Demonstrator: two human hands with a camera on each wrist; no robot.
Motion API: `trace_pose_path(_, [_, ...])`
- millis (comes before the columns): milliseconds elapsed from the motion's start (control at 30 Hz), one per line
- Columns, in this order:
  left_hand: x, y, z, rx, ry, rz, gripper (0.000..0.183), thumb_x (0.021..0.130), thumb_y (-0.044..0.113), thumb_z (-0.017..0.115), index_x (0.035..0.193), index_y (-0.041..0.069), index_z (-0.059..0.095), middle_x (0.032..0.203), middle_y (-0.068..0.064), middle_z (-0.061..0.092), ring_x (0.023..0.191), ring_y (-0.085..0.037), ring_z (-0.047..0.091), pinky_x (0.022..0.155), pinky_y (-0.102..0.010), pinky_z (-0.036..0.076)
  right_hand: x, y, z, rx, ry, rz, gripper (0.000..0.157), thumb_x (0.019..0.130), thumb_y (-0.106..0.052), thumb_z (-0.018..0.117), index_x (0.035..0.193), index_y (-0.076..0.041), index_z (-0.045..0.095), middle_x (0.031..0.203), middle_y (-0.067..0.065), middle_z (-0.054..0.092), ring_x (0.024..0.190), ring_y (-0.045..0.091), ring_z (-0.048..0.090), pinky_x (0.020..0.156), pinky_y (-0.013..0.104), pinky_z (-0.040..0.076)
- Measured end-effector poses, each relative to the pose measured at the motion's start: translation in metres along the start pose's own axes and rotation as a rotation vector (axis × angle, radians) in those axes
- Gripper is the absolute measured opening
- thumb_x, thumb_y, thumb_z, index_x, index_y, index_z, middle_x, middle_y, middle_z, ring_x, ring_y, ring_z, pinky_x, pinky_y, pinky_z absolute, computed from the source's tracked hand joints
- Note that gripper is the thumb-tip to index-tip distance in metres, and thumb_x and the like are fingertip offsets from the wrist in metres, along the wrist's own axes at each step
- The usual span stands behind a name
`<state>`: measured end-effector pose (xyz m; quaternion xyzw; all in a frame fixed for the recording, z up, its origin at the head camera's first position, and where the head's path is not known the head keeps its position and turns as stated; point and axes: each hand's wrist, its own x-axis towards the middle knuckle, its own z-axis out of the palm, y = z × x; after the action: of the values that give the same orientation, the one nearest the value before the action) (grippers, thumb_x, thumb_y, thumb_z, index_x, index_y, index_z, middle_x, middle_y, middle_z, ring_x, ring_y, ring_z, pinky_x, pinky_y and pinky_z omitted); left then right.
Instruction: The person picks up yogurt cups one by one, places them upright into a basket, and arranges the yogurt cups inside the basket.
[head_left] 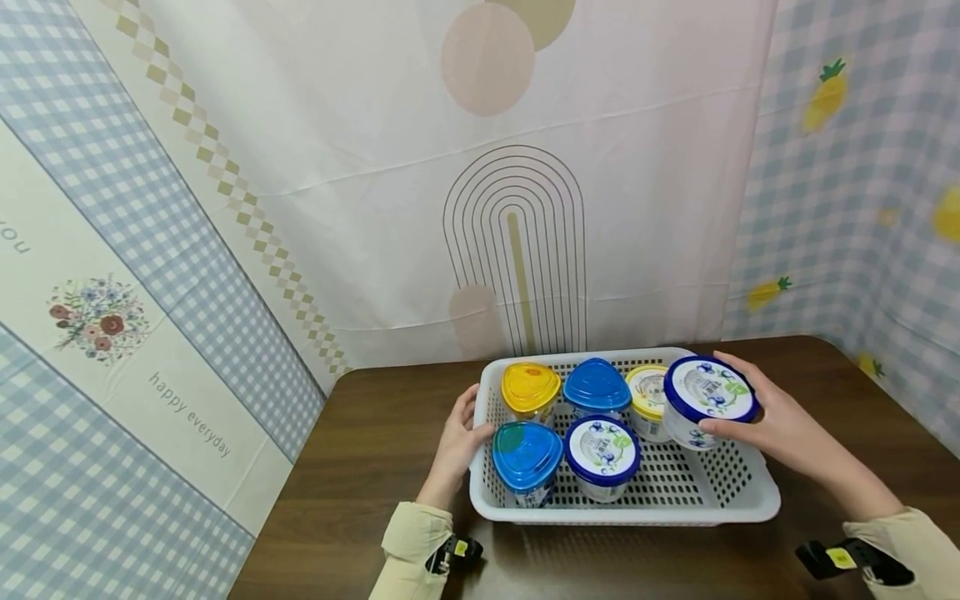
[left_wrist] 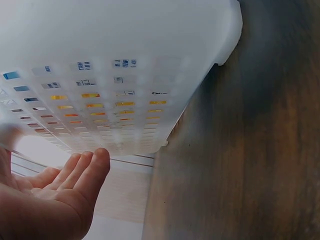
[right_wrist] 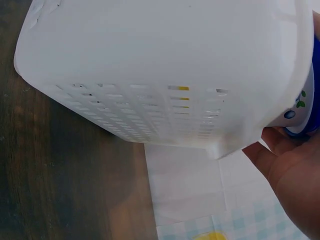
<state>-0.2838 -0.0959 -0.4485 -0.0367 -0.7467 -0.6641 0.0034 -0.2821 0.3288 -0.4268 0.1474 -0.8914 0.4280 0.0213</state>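
My right hand [head_left: 772, 417] grips a round tub with a dark blue rim [head_left: 708, 392], a little tilted, at the right end of a white perforated basket [head_left: 626, 518]. The same tub [right_wrist: 302, 107] shows in part past the basket's rim in the right wrist view. At the basket's left end, my left hand [head_left: 453, 442] rests thumb on the rim, fingers along the outer wall. Inside stand a yellow-lidded container [head_left: 530, 387], two blue-lidded containers, one at the back [head_left: 597, 383] and one in front [head_left: 527, 456], another round blue-rimmed tub [head_left: 602, 450] and a yellow-rimmed tub [head_left: 647, 392].
The basket stands on a dark brown wooden table [head_left: 360, 467]. Behind it hangs a pale patterned cloth [head_left: 375, 250], with blue checked cloth [head_left: 817, 200] at the right. Each wrist wears a black strap device.
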Motion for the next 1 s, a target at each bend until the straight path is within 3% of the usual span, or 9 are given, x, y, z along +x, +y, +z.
trace_pose_path(300, [0.019,-0.035,-0.001,-0.015,0.023,0.014,0.075,0.086,-0.003,0.060,0.155,0.005,0.032,0.144,-0.025,0.048,0.125,-0.041,0.053,0.103,-0.059,0.043,-0.002,-0.002,0.001,-0.003,-0.005,-0.012,0.104,0.088,-0.030,0.079,0.162,-0.008,0.008,0.144,0.034,0.036,0.119,0.047,0.047,0.087,0.063,0.047])
trace_pose_path(500, [0.019,-0.039,-0.001,-0.003,0.024,0.026,0.074,0.086,-0.001,0.061,0.154,0.007,0.034,0.145,-0.023,0.048,0.125,-0.040,0.054,0.104,-0.058,0.044,-0.004,-0.001,0.001,-0.003,-0.010,-0.007,0.105,0.088,-0.030,0.079,0.162,-0.009,0.007,0.145,0.033,0.035,0.120,0.047,0.046,0.087,0.062,0.047])
trace_pose_path(767, [0.018,-0.039,-0.001,-0.002,0.030,0.027,0.073,0.086,-0.001,0.061,0.154,0.007,0.035,0.145,-0.024,0.048,0.125,-0.040,0.053,0.104,-0.058,0.044,-0.007,-0.002,-0.001,-0.022,-0.007,-0.013,0.105,0.086,-0.029,0.081,0.162,-0.010,0.010,0.145,0.032,0.036,0.119,0.045,0.047,0.081,0.044,0.050])
trace_pose_path(1000, [0.019,-0.039,-0.002,-0.016,0.023,0.014,0.074,0.086,-0.001,0.061,0.155,0.008,0.033,0.145,-0.024,0.049,0.125,-0.040,0.054,0.103,-0.058,0.044,-0.010,-0.007,0.000,-0.017,-0.005,-0.013,0.106,0.086,-0.029,0.081,0.162,-0.009,0.009,0.145,0.034,0.035,0.119,0.047,0.046,0.086,0.062,0.047])
